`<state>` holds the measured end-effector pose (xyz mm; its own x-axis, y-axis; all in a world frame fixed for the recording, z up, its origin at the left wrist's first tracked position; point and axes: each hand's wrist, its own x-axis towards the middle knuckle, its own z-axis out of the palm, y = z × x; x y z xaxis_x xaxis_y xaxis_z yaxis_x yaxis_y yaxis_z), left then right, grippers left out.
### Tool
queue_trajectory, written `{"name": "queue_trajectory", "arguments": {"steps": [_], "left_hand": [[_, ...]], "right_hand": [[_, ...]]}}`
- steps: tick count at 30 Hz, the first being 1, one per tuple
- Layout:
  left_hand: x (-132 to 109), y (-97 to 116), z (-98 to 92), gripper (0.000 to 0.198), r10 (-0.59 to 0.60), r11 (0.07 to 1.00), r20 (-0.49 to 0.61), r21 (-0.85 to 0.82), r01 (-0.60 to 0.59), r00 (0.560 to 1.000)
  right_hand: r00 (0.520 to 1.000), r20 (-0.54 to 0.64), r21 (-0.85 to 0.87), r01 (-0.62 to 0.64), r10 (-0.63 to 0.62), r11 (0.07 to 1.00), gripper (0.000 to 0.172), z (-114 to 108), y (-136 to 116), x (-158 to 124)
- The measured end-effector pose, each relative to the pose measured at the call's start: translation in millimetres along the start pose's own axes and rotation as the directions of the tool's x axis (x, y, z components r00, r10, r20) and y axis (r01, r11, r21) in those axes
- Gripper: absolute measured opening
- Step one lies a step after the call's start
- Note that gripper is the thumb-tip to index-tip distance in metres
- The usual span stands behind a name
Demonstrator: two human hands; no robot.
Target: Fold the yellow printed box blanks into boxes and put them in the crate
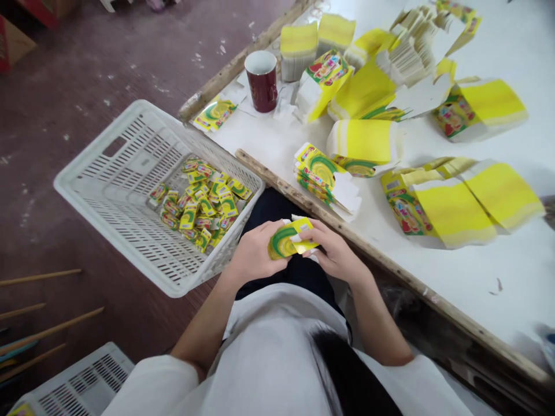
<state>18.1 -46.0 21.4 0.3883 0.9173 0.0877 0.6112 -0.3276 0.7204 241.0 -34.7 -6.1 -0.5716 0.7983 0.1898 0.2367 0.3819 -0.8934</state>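
Observation:
Over my lap I hold a small yellow-and-green printed carton (284, 241) between both hands. My left hand (255, 251) wraps round its left end. At the other end, the fingers of my right hand (332, 251) pinch an end flap; white covers show on some fingertips. Just beyond my hands, a small stack of flat cartons (318, 170) lies at the table edge. To my left, a white plastic basket (173, 283) holds many small folded cartons (203, 202) heaped in its far end. Whether the held carton has anything inside is hidden.
The white table (468, 277) has a wooden edge strip (390, 263). On it stand a dark red mug (262, 84), a single flat carton (215, 114) and several bundles of flat cartons (459, 208). Another basket (82, 384) and wooden sticks (52, 332) are at lower left.

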Motion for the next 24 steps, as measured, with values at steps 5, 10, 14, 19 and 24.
{"name": "queue_trajectory", "arguments": {"steps": [5, 10, 14, 19, 24], "left_hand": [[4, 1, 7.9, 0.06, -0.005, 1.0, -0.051, 0.01, 0.006, 0.999], [3, -5, 18.2, 0.058, -0.094, 0.995, -0.109, -0.053, 0.088, 0.99], [0, -17, 19.5, 0.052, -0.297, 0.905, -0.327, -0.397, 0.154, 0.897], [5, -31, 9.9, 0.055, -0.787, 0.349, -0.367, -0.928, -0.132, 0.495], [8, -28, 19.2, 0.048, -0.871, 0.066, -0.083, -0.996, -0.052, 0.485]], "right_hand": [[0.988, -0.14, -0.011, -0.059, 0.057, 0.998, 0.08, 17, 2, -3], [0.962, -0.144, 0.033, -0.228, 0.231, 0.973, 0.067, 26, 1, 4], [0.944, -0.275, -0.014, -0.196, 0.184, 0.981, 0.07, 13, 5, 21], [0.692, -0.694, -0.257, -0.493, 0.196, 0.831, 0.02, -30, 29, 47], [0.668, -0.701, -0.302, -0.595, 0.25, 0.745, 0.018, -44, 45, 66]]}}
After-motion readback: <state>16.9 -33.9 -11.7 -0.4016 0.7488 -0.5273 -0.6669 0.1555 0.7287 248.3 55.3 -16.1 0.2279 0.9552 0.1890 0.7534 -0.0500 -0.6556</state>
